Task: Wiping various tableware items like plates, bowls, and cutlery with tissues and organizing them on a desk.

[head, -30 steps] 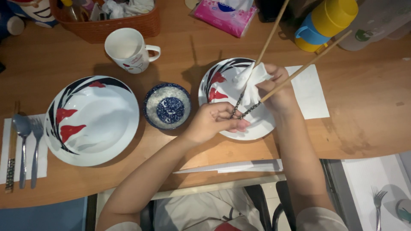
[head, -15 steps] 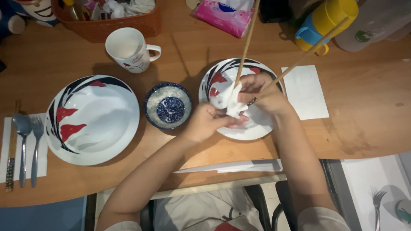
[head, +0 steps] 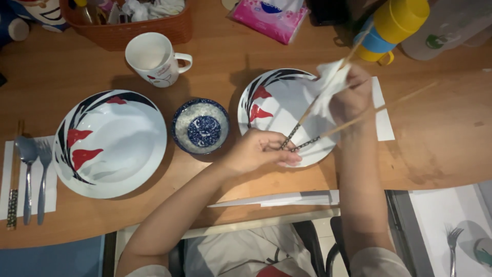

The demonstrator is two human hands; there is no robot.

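over wooden table (head: 435,128), left hand (head: 253,151) fingers pinch patterned-end chopsticks (head: 328,110); right hand (head: 351,100) clamps crumpled white tissue (head: 328,84).

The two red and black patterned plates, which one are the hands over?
The right-hand plate, beside the small blue bowl; the larger left plate lies untouched.

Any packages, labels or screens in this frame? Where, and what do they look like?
Tissue pack: top centre of the table, soft flat pink pouch with a blue and white patch.
Clear container: top right corner, greyish plastic with a small green and white sticker.
No screens or signs visible.
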